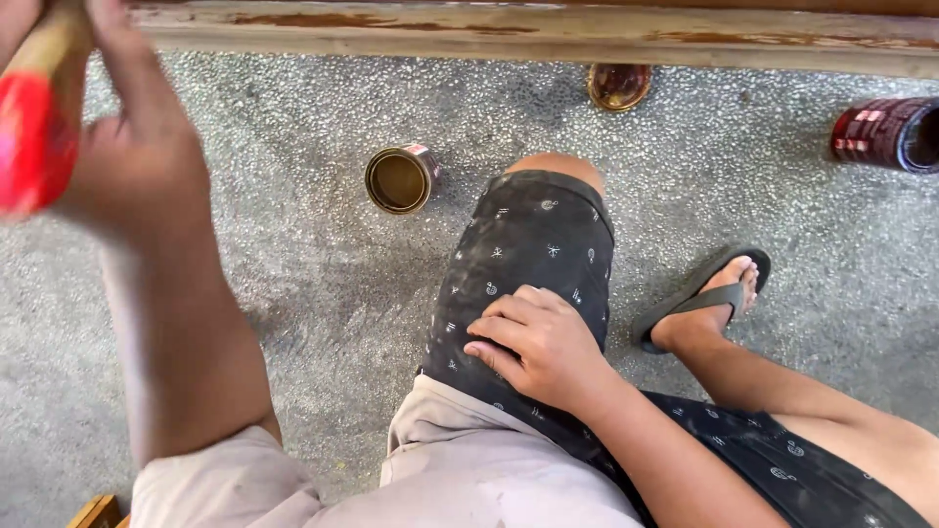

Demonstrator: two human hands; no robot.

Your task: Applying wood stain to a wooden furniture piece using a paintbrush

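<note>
My left hand [127,147] is raised at the upper left, close to the camera and blurred. It is closed around a tool handle [34,127] that is red below and pale wood above; the tool's working end is out of frame. My right hand [538,342] rests flat on my thigh, fingers loosely spread over dark patterned shorts [533,244], and holds nothing. My knee is bent, pointing toward the top of the view.
An open round tin [399,179] with brown liquid stands on the speckled grey floor [293,284] left of my knee. A second tin [618,86] sits by a worn wooden beam [548,34]. A dark red can [885,132] lies at right. My foot wears a sandal [709,298].
</note>
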